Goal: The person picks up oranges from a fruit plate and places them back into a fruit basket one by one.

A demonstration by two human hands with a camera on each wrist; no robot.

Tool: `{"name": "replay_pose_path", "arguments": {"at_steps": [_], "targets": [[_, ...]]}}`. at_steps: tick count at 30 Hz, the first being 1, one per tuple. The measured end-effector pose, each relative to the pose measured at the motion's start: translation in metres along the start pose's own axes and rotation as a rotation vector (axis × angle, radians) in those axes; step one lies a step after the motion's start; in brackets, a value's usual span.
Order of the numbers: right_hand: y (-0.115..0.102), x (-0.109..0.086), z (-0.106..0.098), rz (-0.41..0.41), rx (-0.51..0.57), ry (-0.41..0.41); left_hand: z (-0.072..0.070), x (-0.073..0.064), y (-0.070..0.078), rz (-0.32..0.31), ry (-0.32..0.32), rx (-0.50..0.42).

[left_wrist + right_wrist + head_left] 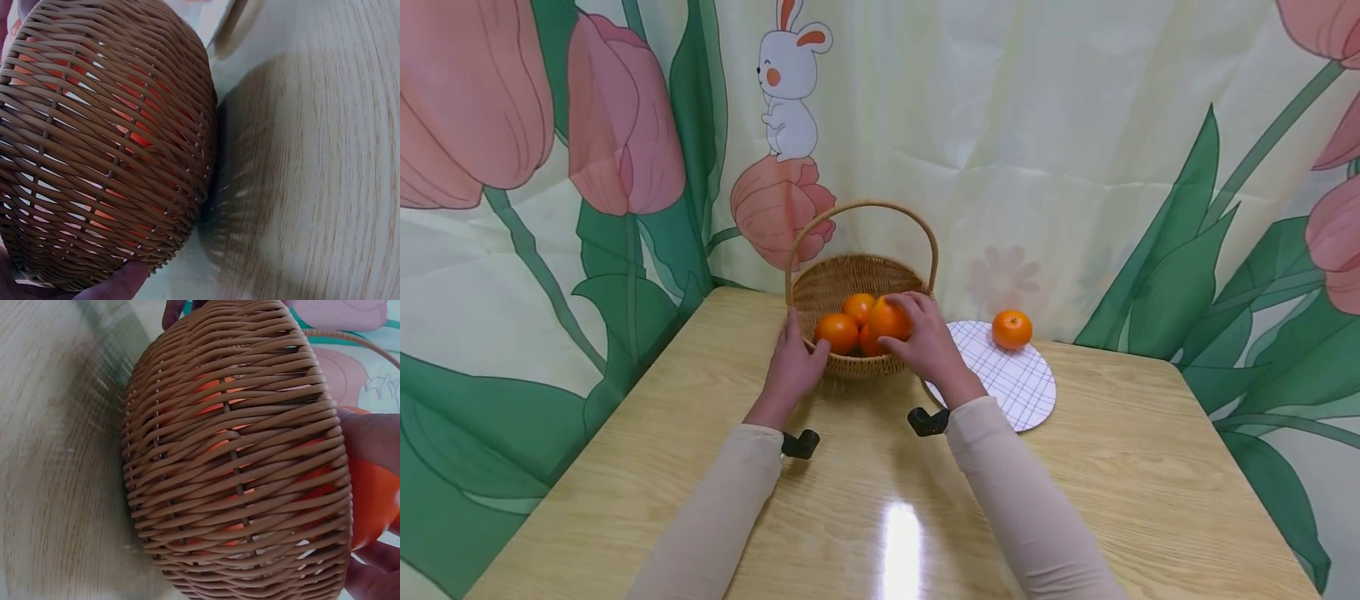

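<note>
A brown wicker basket (857, 368) with a tall arched handle stands near the back of the table. My left hand (794, 365) holds its left side, thumb toward the front; in the left wrist view the thumb (122, 282) lies against the weave. Over the basket's right part, my right hand (931, 340) grips a mandarin orange (889, 320) between thumb and fingers. That fruit shows beyond the rim in the right wrist view, partly hidden by the hand. Several more mandarin oranges (837, 332) lie inside the basket, some partly covered.
Right of the basket, a round white plate or mat (1015, 392) with a blue grid pattern lies on the wooden table (1150, 467). A single mandarin orange (1012, 329) rests at its far edge. Behind the table hangs a curtain (1000, 167) printed with tulips and a rabbit.
</note>
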State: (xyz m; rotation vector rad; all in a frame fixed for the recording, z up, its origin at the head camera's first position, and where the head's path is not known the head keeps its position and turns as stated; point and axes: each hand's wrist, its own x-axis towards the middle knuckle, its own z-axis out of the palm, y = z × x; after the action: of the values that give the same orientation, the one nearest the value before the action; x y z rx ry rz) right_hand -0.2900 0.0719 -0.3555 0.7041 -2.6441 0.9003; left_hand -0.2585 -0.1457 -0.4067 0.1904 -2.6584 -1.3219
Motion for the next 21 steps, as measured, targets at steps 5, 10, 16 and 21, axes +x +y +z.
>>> {"name": "replay_pose_path", "arguments": {"at_steps": [5, 10, 16, 21], "targets": [[0.0004, 0.0011, 0.0056, -0.017, 0.0, -0.043, 0.0015, -0.0003, 0.0001, -0.008, -0.001, 0.006], [-0.0014, 0.003, 0.0061, -0.017, -0.04, -0.082, 0.0021, 0.0008, -0.0003, 0.009, 0.012, -0.002], [-0.0033, 0.0038, 0.0034, -0.022, -0.06, -0.128, 0.0029, 0.0022, -0.0022, 0.018, 0.018, 0.008], [-0.0027, 0.0046, 0.0039, -0.022, -0.059, -0.159, 0.0035, 0.0022, -0.003, 0.016, 0.025, 0.003]]}}
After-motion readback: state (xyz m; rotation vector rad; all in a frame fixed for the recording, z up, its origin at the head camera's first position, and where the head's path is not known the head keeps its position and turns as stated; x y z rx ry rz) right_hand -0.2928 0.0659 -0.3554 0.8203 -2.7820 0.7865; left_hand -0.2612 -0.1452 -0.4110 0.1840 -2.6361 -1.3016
